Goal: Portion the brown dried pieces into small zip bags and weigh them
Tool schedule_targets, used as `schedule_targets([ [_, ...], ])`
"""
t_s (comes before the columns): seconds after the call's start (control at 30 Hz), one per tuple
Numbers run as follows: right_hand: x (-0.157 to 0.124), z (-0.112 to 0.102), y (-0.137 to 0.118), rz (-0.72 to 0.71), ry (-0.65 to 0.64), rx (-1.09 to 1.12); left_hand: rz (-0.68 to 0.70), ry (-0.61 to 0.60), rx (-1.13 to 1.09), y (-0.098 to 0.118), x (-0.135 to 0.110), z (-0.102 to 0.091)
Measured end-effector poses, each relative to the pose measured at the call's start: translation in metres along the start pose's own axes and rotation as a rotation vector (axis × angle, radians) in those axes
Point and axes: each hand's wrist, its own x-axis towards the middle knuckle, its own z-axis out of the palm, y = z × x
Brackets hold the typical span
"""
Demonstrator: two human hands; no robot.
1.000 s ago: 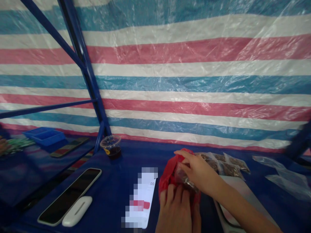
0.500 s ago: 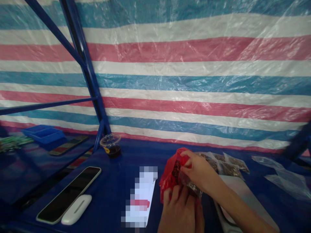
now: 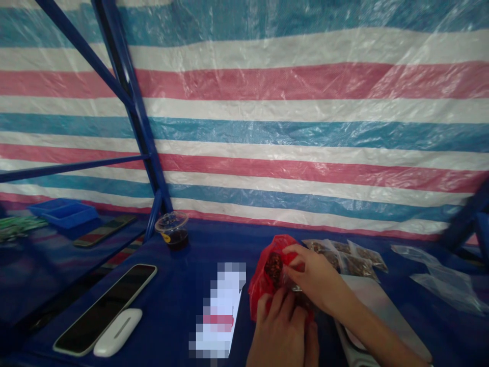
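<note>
A red plastic bag (image 3: 258, 285) stands with its mouth open, and dark brown dried bits (image 3: 273, 268) show inside. My left hand (image 3: 280, 323) has its fingers curled over the bag's near edge. From the right, my right hand (image 3: 315, 275) reaches to the bag's mouth, thumb and fingertips bent close together beside the bits. Whatever lies between those fingertips is too small to make out. Between my hands a clear plastic bag (image 3: 296, 288) shows in part, mostly covered by my fingers.
Filled clear bags (image 3: 357, 262) lie behind a flat pale scale-like device (image 3: 385, 311). Clear plastic bags (image 3: 443, 275) are at right. Leftward are a blurred-out bright sheet or screen (image 3: 217, 311), a phone (image 3: 109, 306), a white case (image 3: 118, 332) and a lidded cup (image 3: 177, 238).
My right fingertips have shifted slightly at the bag's mouth, and more of the brown bits shows. My left hand keeps its hold. The view has shifted slightly.
</note>
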Motion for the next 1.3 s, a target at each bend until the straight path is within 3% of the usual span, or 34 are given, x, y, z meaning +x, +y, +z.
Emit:
schedule_targets([
  [0.23, -0.020, -0.021, 0.008, -0.006, 0.075, 0.500, 0.002, 0.099, -0.011, -0.015, -0.005, -0.004],
  [0.4, -0.039, -0.027, 0.013, -0.054, 0.195, 0.668, -0.163, 0.329, -0.055, -0.015, -0.003, 0.000],
  [0.47, -0.046, -0.022, 0.012, -0.049, 0.189, 0.684, -0.219, 0.380, -0.116, -0.008, 0.000, 0.003],
  [0.57, -0.052, -0.015, 0.008, -0.035, 0.165, 0.695, -0.222, 0.376, -0.226, 0.002, 0.004, 0.007],
  [0.67, -0.052, -0.011, 0.007, -0.026, 0.219, 0.705, -0.250, 0.359, -0.351, 0.006, 0.005, 0.009],
  [0.83, -0.050, -0.013, 0.006, -0.001, 0.290, 0.720, -0.355, 0.347, -0.528, 0.002, 0.006, 0.001],
  [1.0, -0.058, -0.015, -0.002, -0.032, 0.255, 0.702, -0.321, 0.360, -0.671, 0.000, 0.011, -0.011],
  [1.17, -0.071, -0.029, 0.002, -0.062, 0.291, 0.547, -0.274, 0.386, -0.680, 0.006, 0.012, -0.013],
  [1.3, -0.076, -0.058, 0.028, -0.008, 0.478, 0.503, -0.250, 0.420, -0.609, 0.017, 0.007, -0.009],
])
